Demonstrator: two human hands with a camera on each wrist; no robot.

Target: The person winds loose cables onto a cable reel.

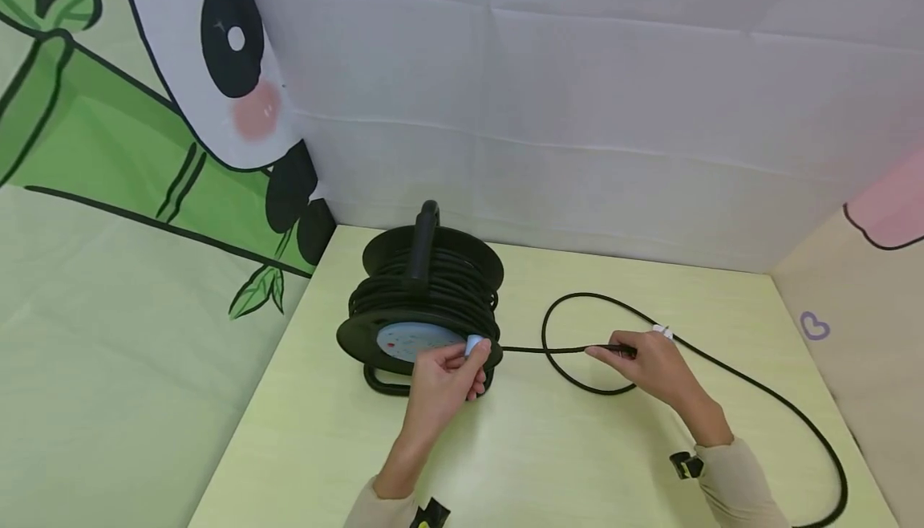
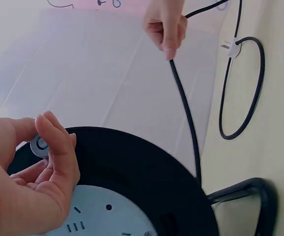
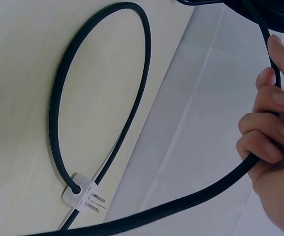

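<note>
A black cable reel (image 1: 358, 341) stands on the table, with black cable wound round its drum and a pale blue socket face (image 1: 407, 339) towards me. At the right edge of that face, my left hand (image 1: 446, 379) pinches a light blue crank knob (image 1: 472, 343) between thumb and fingers. From the reel, the cable (image 1: 530, 349) runs right to my right hand (image 1: 657, 369), whose fingers curl round it above the table. Beyond that hand, the loose cable loops over the tabletop. Its white plug (image 3: 80, 192) lies there, metal pins showing in the right wrist view.
The pale wooden table (image 1: 303, 440) meets a white cloth backdrop (image 1: 577, 111) at the back. A printed panda and bamboo cloth (image 1: 144, 151) hangs at the left. The reel's carrying handle (image 1: 422, 247) rises on top, and its tubular foot (image 2: 265, 196) sticks out below.
</note>
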